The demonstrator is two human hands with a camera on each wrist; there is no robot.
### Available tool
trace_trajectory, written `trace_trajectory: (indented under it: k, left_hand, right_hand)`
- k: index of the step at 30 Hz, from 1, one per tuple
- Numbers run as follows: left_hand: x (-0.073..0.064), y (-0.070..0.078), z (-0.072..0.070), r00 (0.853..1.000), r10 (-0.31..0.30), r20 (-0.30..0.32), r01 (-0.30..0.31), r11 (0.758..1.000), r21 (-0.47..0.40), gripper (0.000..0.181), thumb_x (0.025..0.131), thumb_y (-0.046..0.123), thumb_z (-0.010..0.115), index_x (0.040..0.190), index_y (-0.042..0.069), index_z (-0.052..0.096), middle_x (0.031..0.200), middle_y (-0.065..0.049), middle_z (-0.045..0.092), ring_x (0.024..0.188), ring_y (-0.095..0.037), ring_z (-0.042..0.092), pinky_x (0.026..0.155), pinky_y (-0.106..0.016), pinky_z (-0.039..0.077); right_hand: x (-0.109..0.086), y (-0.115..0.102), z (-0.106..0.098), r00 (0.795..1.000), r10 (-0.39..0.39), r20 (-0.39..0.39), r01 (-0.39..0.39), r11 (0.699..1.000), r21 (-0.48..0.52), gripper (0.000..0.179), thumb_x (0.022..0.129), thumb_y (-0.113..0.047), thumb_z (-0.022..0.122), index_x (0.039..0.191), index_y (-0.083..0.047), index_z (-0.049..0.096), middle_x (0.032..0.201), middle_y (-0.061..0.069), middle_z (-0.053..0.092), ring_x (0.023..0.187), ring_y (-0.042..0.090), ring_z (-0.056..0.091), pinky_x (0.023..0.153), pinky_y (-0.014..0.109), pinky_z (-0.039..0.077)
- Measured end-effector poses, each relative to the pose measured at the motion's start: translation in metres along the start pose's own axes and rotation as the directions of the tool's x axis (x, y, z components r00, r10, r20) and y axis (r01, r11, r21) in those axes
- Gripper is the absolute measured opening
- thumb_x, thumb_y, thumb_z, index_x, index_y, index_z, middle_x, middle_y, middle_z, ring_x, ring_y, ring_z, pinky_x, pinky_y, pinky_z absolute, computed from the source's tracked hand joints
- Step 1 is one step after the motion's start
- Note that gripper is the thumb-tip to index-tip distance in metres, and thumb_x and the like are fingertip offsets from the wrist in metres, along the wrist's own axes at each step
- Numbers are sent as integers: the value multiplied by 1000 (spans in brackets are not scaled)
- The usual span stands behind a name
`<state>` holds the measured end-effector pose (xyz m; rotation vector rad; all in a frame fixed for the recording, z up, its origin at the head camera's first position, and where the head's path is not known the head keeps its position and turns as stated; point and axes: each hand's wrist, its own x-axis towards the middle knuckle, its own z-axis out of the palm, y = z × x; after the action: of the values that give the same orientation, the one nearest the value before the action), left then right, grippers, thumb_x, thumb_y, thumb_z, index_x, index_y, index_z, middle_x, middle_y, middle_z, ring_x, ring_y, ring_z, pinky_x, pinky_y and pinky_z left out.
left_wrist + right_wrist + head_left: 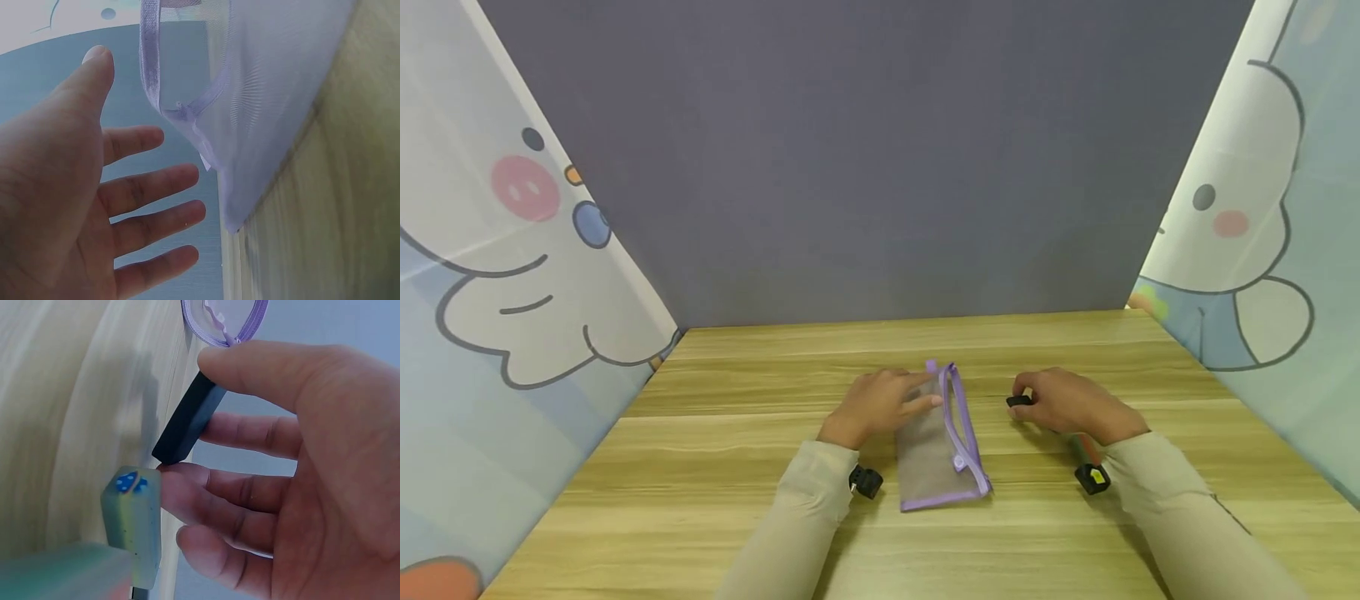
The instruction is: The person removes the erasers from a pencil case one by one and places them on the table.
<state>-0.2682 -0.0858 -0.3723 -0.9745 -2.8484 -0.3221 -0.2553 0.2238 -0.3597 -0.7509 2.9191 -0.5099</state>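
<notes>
A grey mesh zip pouch [921, 467] with purple trim lies on the table, its zipped side gaping. Over its far left part is my left hand [883, 404], fingers extended and gripping nothing. In the left wrist view, the pouch [269, 94] rises beside the spread fingers of that hand [81, 181]. To the pouch's right, my right hand [1067, 402] pinches a small black rectangular block [190, 419] between thumb and fingers, just above the table. A pale green block [132, 525] with a blue pattern is by the fingertips of the right hand [281, 469].
A red-and-green item [1084, 448], of unclear kind, lies by the right wrist. Black wrist cameras [866, 482] show at the cuffs. The wooden table [700, 467] meets a grey panel [865, 167] at the back, with cartoon-printed sheets [1240, 208] at both sides.
</notes>
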Motion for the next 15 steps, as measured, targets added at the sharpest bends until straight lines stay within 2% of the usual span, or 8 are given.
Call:
trace_trajectory:
  k: [8,15]
  left_hand:
    - [3,-5,-5,1000,7,-22,-7,1000,-18,58,102,59,43,146,22,55,137,-4,62,122,-22,59,95,-46,50]
    - [0,-14,-7,999,-24,-21,22,998,-61,57,104,55,43,142,17,60,137,-3,61,124,-24,58,97,-48,49]
  right_hand:
    - [1,5,0,1000,9,-7,-9,1000,-10,21,93,-30,72,105,-12,68,83,-6,63,62,9,52,59,32,44]
    - [3,9,3,1000,16,-24,-18,998,-66,24,92,-33,73,105,-13,69,90,-5,65,67,9,52,63,34,45]
